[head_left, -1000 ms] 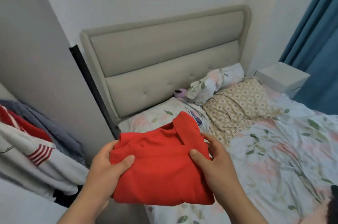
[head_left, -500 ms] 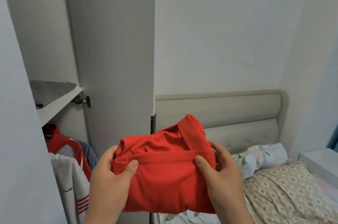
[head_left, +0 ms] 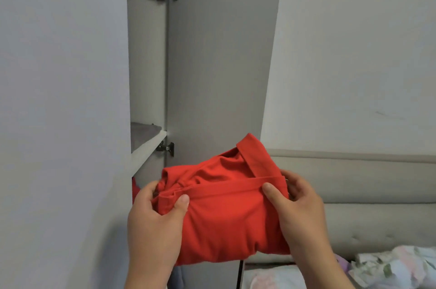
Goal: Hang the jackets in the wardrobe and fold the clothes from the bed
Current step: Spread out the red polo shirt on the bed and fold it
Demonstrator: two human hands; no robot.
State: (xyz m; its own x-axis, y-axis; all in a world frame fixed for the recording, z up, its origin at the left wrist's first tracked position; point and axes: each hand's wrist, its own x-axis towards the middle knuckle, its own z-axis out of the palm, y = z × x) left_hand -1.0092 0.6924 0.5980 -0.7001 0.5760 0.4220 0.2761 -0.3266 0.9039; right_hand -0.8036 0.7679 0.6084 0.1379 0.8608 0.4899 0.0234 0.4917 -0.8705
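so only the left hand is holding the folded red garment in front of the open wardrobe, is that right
Not quite: both hands hold it. In the head view the left hand and the right hand each grip one side of the folded red garment, in front of the open wardrobe.

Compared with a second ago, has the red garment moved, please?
Yes: the red garment has risen and gone left, from over the bed to the wardrobe door.

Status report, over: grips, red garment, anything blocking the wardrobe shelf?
Left grip and right grip hold folded red garment by its sides. Wardrobe door open, shelf up-left. Nothing seen between.
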